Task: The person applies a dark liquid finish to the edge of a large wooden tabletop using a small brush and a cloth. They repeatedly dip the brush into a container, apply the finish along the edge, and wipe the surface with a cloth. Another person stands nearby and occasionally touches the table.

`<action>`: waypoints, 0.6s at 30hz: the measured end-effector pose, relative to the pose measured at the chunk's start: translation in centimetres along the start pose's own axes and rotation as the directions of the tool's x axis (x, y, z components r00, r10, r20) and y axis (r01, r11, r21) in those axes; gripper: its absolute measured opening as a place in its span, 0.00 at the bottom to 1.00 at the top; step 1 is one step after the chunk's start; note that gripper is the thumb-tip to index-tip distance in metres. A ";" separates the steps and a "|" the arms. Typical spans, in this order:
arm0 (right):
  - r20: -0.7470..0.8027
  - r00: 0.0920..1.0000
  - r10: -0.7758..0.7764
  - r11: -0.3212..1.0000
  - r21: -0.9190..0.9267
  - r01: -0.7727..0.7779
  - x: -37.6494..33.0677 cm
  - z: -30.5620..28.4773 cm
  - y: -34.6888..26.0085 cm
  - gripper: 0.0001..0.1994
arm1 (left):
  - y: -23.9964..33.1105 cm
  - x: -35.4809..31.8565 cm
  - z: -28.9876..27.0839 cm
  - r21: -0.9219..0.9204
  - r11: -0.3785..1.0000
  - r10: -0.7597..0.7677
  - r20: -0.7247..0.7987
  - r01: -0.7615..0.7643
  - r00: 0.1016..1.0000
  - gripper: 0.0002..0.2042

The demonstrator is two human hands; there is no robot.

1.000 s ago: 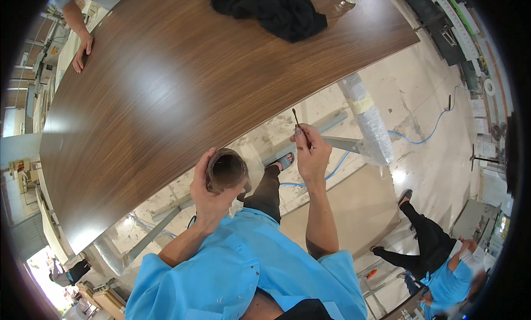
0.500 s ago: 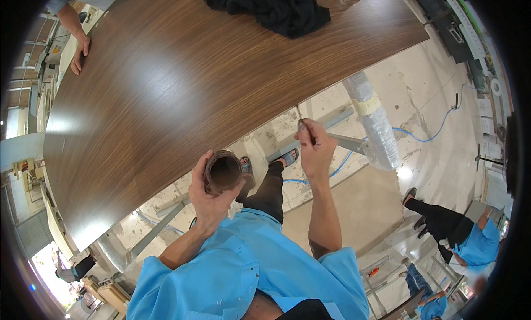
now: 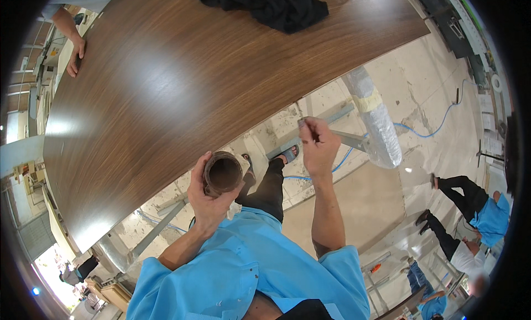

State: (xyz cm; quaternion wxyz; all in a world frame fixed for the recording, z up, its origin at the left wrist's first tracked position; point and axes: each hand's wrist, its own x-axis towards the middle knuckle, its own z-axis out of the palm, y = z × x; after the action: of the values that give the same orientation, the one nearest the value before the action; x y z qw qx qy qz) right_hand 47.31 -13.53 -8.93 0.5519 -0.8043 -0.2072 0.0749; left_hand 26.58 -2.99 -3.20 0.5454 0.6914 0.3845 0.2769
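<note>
My left hand (image 3: 207, 206) is wrapped round a round, open-topped jar (image 3: 223, 175) with brown smears on its rim and a dark brown inside. It is held upright just off the near edge of a large wood-grain board (image 3: 182, 93). My right hand (image 3: 321, 148) is closed in a pinch beside the same edge, further right. Its fingertips are stained dark; a small dark thing seems to show at them, too small to name. The board's edge lies just beyond those fingertips.
A black cloth (image 3: 271, 7) lies on the board's far part. At the left, a co-worker's hand (image 3: 76, 57) rests by the board's edge. A plastic-wrapped support leg (image 3: 376, 126) and a blue hose (image 3: 426, 139) are at right. Other people (image 3: 464, 209) are at lower right.
My right hand has shifted slightly to the right, and the thin dark tip at its fingers shows less. The left hand and jar stay put. People at lower right have moved.
</note>
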 end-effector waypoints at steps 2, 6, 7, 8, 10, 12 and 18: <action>0.058 0.998 -0.031 0.999 -0.006 0.031 -0.5 0.2 -0.3 0.04 | -0.1 0.0 0.1 0.012 1.000 0.008 -0.001 -0.008 1.000 0.39; 0.026 0.999 -0.039 0.998 0.050 0.037 -0.5 0.3 -0.4 0.04 | -0.2 -0.1 0.1 -0.001 1.000 0.001 -0.002 -0.001 1.000 0.39; -0.006 1.000 -0.003 0.998 0.060 0.003 -0.4 0.3 -0.4 0.04 | -0.1 -0.1 0.1 -0.019 1.000 0.003 -0.001 -0.003 1.000 0.39; -0.012 1.000 0.029 0.998 0.062 -0.028 -0.3 0.3 -0.4 0.04 | -0.1 -0.2 0.1 -0.028 0.999 -0.016 0.005 0.016 1.000 0.39; -0.026 0.995 0.091 0.994 0.068 -0.089 -0.2 0.3 -0.5 0.04 | -0.1 -0.3 0.0 -0.051 0.998 -0.030 0.014 0.031 0.999 0.40; 0.082 0.996 0.020 0.999 0.029 -0.023 -0.5 0.3 -0.7 0.05 | -0.1 -0.4 -0.1 -0.024 1.000 -0.018 0.019 0.019 1.000 0.39; -0.007 0.998 0.067 0.988 0.142 -0.065 -1.1 0.7 -0.9 0.05 | -0.6 -0.7 -0.8 0.005 1.000 0.018 0.046 -0.018 0.999 0.41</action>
State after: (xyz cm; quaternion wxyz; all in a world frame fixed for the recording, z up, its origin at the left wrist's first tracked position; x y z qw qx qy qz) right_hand 45.87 -13.11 -8.51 0.6060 -0.7699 -0.1715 0.1029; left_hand 25.46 -3.06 -3.54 0.5497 0.7025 0.3664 0.2648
